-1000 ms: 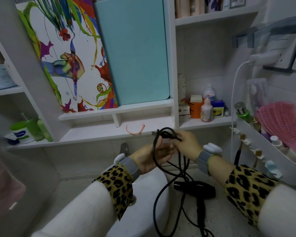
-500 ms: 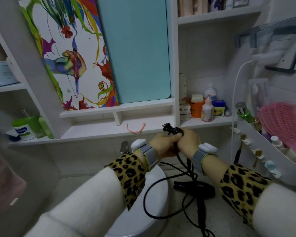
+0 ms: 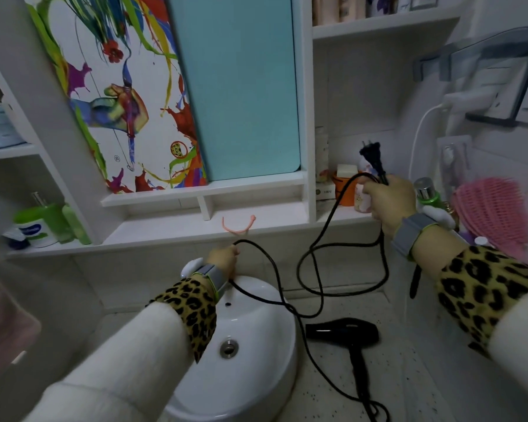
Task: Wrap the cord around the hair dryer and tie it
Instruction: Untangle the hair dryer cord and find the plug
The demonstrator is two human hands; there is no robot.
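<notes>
Head view: right hand (image 3: 389,202) fisted round the cord (image 3: 336,208) just under the plug (image 3: 371,152), left hand (image 3: 223,258) pinching a loop farther along, hair dryer (image 3: 343,332) lying below both, nearer the right grip, handle toward the body.

- We have drawn our hands apart; half a second ago they met at the middle, bunched on the cord (image 3: 329,217);
- our right hand (image 3: 389,202) has risen to the right, gripping the cord just under the plug (image 3: 371,152), which now stands prongs up;
- our left hand (image 3: 223,258) has dropped leftward over the sink (image 3: 256,376), pinching the cord;
- the tight bundle has opened into slack loops hanging between them.
</notes>
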